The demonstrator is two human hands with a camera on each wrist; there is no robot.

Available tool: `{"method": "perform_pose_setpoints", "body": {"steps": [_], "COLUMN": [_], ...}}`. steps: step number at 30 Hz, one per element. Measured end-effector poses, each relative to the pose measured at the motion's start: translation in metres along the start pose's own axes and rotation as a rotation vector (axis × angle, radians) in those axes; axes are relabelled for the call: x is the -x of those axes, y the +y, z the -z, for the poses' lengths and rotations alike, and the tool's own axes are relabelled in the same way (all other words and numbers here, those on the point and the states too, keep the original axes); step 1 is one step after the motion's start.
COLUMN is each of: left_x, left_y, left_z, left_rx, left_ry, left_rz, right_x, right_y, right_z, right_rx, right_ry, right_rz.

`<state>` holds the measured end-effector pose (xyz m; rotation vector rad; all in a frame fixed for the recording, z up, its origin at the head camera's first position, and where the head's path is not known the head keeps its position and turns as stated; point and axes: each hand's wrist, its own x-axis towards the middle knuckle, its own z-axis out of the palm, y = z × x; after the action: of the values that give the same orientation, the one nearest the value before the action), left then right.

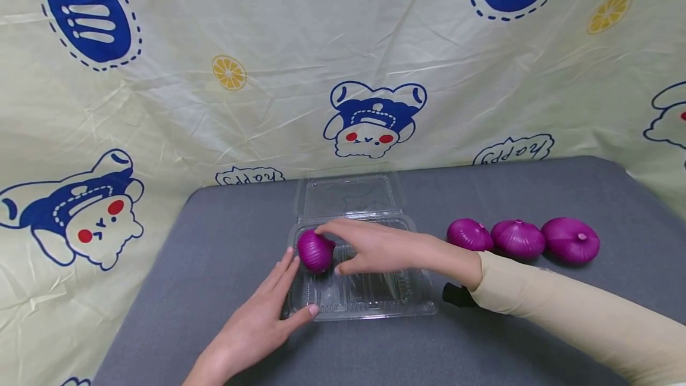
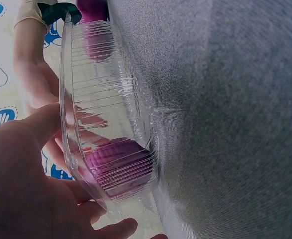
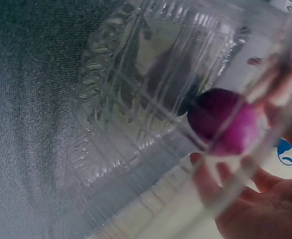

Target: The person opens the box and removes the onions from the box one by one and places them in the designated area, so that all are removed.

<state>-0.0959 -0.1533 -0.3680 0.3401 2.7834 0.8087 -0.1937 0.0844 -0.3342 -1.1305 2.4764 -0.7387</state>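
Observation:
A purple onion (image 1: 315, 251) sits in the left end of a clear plastic clamshell box (image 1: 364, 310), whose lid (image 1: 348, 196) lies flipped back on the far side. My right hand (image 1: 377, 247) reaches over the box from the right. Its forefinger touches the onion's top, while the thumb appears slightly apart from it. My left hand (image 1: 257, 320) lies along the box's left side, fingers straight and thumb near the front left corner. In the left wrist view, the onion (image 2: 121, 167) shows through the ribbed plastic wall. Spread right-hand fingers (image 3: 200, 172) appear beside the onion (image 3: 223, 122) in the right wrist view.
To the right of the box, three more purple onions (image 1: 517, 239) stand in a row on the grey tabletop (image 1: 214, 237). A black strap piece (image 1: 457, 295) shows under my right wrist. Behind the table hangs a pale printed cloth (image 1: 289, 34).

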Motion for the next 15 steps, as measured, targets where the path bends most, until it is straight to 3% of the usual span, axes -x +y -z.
{"method": "perform_pose_setpoints", "body": {"steps": [15], "left_x": [0.000], "left_y": [-0.001], "left_z": [0.000], "left_rx": [-0.002], "left_ry": [-0.001], "left_rz": [-0.010], "right_x": [-0.024], "right_y": [0.004], "right_z": [-0.014], "right_rx": [-0.029], "right_ry": [-0.003], "right_rz": [0.042]}}
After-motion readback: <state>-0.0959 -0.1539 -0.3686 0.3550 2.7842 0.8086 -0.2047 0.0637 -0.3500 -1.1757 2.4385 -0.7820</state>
